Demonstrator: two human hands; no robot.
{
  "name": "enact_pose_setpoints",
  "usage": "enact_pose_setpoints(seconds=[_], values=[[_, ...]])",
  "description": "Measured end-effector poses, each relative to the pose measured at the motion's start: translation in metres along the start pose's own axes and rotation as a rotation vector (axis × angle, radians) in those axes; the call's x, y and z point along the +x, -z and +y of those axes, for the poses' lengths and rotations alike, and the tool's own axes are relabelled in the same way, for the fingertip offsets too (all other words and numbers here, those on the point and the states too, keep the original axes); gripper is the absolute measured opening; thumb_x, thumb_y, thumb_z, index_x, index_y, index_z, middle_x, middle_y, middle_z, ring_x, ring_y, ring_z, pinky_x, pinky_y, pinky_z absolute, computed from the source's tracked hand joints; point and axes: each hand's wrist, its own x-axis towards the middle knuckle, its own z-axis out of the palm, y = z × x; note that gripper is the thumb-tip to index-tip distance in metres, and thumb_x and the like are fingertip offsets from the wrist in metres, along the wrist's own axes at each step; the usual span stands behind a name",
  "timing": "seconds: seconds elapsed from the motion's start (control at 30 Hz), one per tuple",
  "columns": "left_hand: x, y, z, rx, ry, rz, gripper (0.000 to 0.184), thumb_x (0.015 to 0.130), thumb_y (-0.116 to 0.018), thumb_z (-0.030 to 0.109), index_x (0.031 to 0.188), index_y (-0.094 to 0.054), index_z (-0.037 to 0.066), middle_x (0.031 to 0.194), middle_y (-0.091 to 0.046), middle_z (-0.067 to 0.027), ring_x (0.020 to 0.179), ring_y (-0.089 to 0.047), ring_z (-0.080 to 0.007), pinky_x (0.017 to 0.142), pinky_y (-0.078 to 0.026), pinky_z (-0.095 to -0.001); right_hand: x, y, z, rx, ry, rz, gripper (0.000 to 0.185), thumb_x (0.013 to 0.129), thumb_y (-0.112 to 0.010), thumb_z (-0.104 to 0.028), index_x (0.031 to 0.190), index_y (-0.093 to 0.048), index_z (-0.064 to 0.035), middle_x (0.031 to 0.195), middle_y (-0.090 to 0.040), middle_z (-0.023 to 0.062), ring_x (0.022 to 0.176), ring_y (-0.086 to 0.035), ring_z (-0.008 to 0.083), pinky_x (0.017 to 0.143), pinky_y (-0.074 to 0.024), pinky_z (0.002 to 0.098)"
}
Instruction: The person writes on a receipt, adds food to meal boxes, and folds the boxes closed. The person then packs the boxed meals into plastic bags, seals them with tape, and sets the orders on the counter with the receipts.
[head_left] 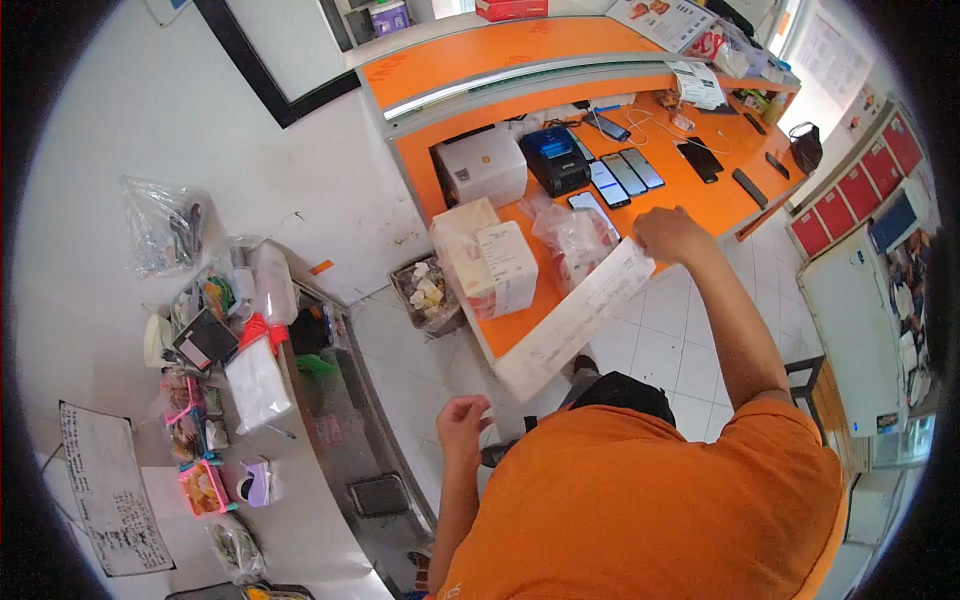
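My right hand (pixel 672 235) is closed on the upper end of a long white printed paper strip (pixel 580 320), which slants down to the left across the desk's front edge. Near the strip's lower end, my left hand (pixel 463 430) hangs with loosely bent fingers and the thumb apart, holding nothing visible. A clear plastic bag (pixel 575 240) lies behind the strip on the orange desk (pixel 530 325). Left of the bag is a white box-like stack with a printed label (pixel 508 262). Several phones (pixel 608 184) lie farther back.
A white printer (pixel 483 168) and a black printer (pixel 556 160) stand at the desk's back left. Below the desk's left side is a bin (pixel 430 300) with crumpled paper. A cluttered grey counter (pixel 330 500) runs along the left. Red lockers (pixel 862 190) are at right.
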Motion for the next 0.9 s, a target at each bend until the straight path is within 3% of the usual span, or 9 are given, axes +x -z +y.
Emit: enact_pose_setpoints(seconds=[0.07, 0.23, 0.27, 0.4, 0.5, 0.53, 0.6, 0.73, 0.9], values=[[0.011, -0.044, -0.015, 0.063, 0.048, -0.069, 0.006, 0.095, -0.072, 0.004, 0.100, -0.068, 0.003, 0.100, -0.074, -0.0077, 0.092, -0.071, -0.0167, 0.075, -0.061, -0.0329, 0.036, 0.004, 0.024, -0.117, -0.031, 0.030, 0.023, 0.096, -0.060, -0.020, 0.108, -0.076, -0.0072, 0.114, -0.076, 0.0159, 0.113, -0.071, 0.0365, 0.095, -0.0504, 0.0595], [0.046, -0.151, -0.059, 0.071, 0.145, -0.137, 0.022, 0.094, -0.074, 0.006, 0.113, -0.063, 0.003, 0.100, -0.075, -0.0084, 0.091, -0.070, -0.0157, 0.073, -0.059, -0.0302, 0.169, -0.003, 0.052, -0.160, 0.239, 0.024, 0.023, 0.088, -0.066, -0.013, 0.107, -0.073, -0.0035, 0.109, -0.075, 0.0185, 0.111, -0.071, 0.0345, 0.095, -0.0491, 0.0604], [0.052, -0.167, -0.069, 0.194, 0.121, -0.206, 0.031, 0.100, -0.071, 0.018, 0.124, -0.059, 0.003, 0.113, -0.073, -0.0110, 0.102, -0.069, -0.0181, 0.081, -0.058, -0.0343, 0.188, -0.003, 0.052, -0.161, 0.285, 0.029, 0.024, 0.088, -0.065, -0.013, 0.108, -0.074, -0.0051, 0.110, -0.076, 0.0177, 0.110, -0.072, 0.0349, 0.095, -0.0488, 0.0604], [0.061, -0.242, -0.069, -0.283, 0.304, -0.285, 0.054, 0.107, -0.055, 0.048, 0.138, -0.052, 0.005, 0.141, -0.061, -0.0145, 0.130, -0.058, -0.0275, 0.106, -0.047, -0.0441, 0.231, 0.008, 0.044, -0.127, 0.482, 0.012, 0.028, 0.086, -0.065, -0.011, 0.112, -0.076, -0.0087, 0.111, -0.076, 0.0162, 0.110, -0.072, 0.0352, 0.096, -0.0482, 0.0598], [0.053, -0.278, -0.086, -0.231, 0.059, -0.214, 0.053, 0.106, -0.059, 0.046, 0.140, -0.050, 0.006, 0.143, -0.060, -0.0135, 0.132, -0.057, -0.0278, 0.107, -0.045, -0.0448, 0.265, -0.002, 0.044, -0.078, 0.604, -0.093, 0.035, 0.084, -0.066, -0.008, 0.118, -0.074, -0.0069, 0.114, -0.075, 0.0201, 0.112, -0.072, 0.0343, 0.094, -0.0527, 0.0548], [0.051, -0.292, -0.091, -0.208, 0.021, -0.112, 0.029, 0.105, -0.065, 0.024, 0.128, -0.056, 0.009, 0.133, -0.066, -0.0066, 0.119, -0.063, -0.0181, 0.096, -0.051, -0.0351, 0.269, 0.000, 0.041, -0.034, 0.636, -0.160, 0.038, 0.084, -0.065, -0.007, 0.121, -0.074, -0.0067, 0.115, -0.074, 0.0209, 0.113, -0.071, 0.0339, 0.094, -0.0538, 0.0529], [0.059, -0.308, -0.106, -0.184, -0.049, 0.003, 0.025, 0.102, -0.068, 0.017, 0.123, -0.057, 0.008, 0.127, -0.068, -0.0073, 0.114, -0.065, -0.0165, 0.092, -0.052, -0.0333, 0.287, -0.014, 0.038, 0.029, 0.787, -0.193, 0.047, 0.085, -0.064, -0.006, 0.131, -0.069, -0.0051, 0.116, -0.074, 0.0227, 0.110, -0.073, 0.0341, 0.089, -0.0588, 0.0463], [0.064, -0.334, -0.111, -0.088, -0.133, 0.242, 0.017, 0.099, -0.072, 0.008, 0.109, -0.059, 0.006, 0.103, -0.073, -0.0050, 0.096, -0.069, -0.0139, 0.081, -0.055, -0.0296, 0.342, -0.095, 0.005, 0.120, 0.876, -0.112, 0.029, 0.080, -0.069, -0.006, 0.106, -0.077, 0.0018, 0.102, -0.075, 0.0251, 0.097, -0.074, 0.0396, 0.083, -0.0576, 0.0470], [0.084, -0.334, -0.145, 0.023, -0.255, 0.439, 0.021, 0.093, -0.080, 0.009, 0.097, -0.060, 0.004, 0.091, -0.073, -0.0065, 0.082, -0.068, -0.0109, 0.073, -0.053, -0.0254, 0.311, -0.103, -0.020, -0.059, 1.111, -0.168, 0.028, 0.085, -0.066, -0.013, 0.104, -0.078, 0.0025, 0.107, -0.076, 0.0242, 0.097, -0.075, 0.0376, 0.081, -0.0581, 0.0470]])
